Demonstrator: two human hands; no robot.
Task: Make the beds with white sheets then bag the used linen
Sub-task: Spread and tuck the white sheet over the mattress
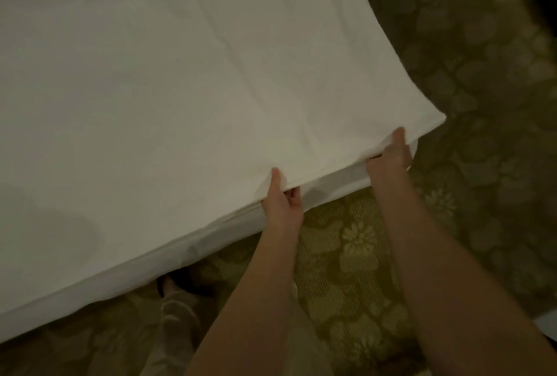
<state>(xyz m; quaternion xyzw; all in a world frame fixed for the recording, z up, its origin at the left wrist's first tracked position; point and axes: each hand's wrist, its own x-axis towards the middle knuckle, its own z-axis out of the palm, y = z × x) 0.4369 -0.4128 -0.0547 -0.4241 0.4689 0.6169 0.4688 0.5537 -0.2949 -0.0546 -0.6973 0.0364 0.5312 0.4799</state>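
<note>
Now, taking the bed (36,300) as the mark: its top fills the upper left of the view, and a white sheet (180,80) lies spread over it, mostly flat, with faint creases running across and a soft shadow near the lower left. The sheet's near edge runs on a slant, from low on the left up to a corner at the right. Below that edge, toward the left, a leg in pale trousers (174,318) stands close against the bedside, the foot partly tucked under the overhang. Further right along the same edge, the left hand (281,203) grips the sheet's hem, thumb lying on top of the cloth and fingers curled beneath it, lifting the hem slightly off the layer of white under it. Right of that, close to the bed's corner, the right hand (390,155) holds the hem in the same way, thumb on top and pointing up along the edge, fingers hidden under the fold. Both bare forearms reach in from the lower right, the two hands set apart along the hem. Beyond the bed's edge and around its corner lies a carpet (470,80) in olive green with a paler flower pattern, brighter under the arms and dimmer to the far right, where the view goes dark at the top corner.
</note>
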